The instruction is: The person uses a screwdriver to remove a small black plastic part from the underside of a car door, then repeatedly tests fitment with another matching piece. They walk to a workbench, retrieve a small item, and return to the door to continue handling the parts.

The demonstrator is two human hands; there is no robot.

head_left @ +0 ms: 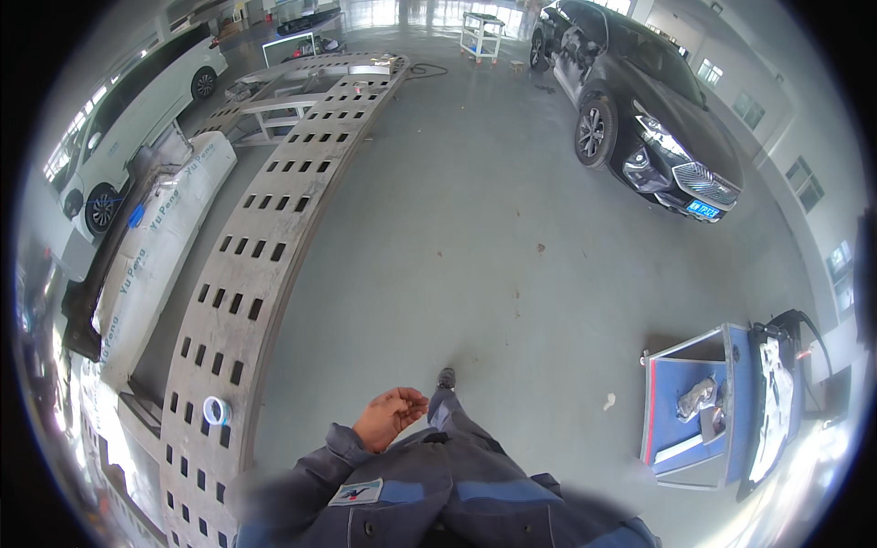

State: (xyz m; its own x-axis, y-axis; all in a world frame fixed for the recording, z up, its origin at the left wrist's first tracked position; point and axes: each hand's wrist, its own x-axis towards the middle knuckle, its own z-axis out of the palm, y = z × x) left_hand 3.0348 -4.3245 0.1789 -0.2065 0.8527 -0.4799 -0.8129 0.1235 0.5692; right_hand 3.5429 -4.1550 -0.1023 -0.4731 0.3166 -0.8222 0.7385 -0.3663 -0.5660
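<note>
My left hand [391,417] hangs in front of my body at the lower middle, its fingers curled in and nothing visible in them. Grey sleeve cloth covers that arm. My right hand is out of sight. Left of my hand, apart from it, a roll of tape [216,411] sits on the perforated metal platform [265,215], which runs along my left side. One dark shoe [446,376] shows on the floor ahead of me.
A black car [671,137] stands at the far right, a white van [137,119] at the far left. Wrapped panels [174,228] lie beside the platform. On the near right is a blue cart [671,393] with parts on it. A white trolley [481,36] stands far ahead.
</note>
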